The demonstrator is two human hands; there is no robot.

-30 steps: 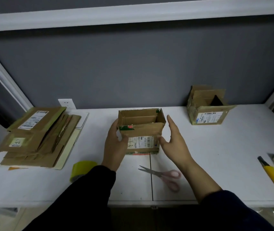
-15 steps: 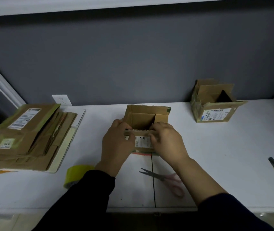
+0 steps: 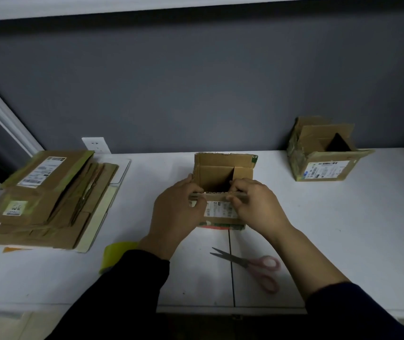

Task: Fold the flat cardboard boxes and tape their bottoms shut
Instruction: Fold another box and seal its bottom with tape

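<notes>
Two hands, left, right, now gripping box near flap.

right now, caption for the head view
Left hand and right hand pinch the near flap of a brown cardboard box.

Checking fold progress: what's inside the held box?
Inside the box: bare brown walls, a vertical flap edge. Bottom hidden behind the near wall, left hand and right hand.
</notes>
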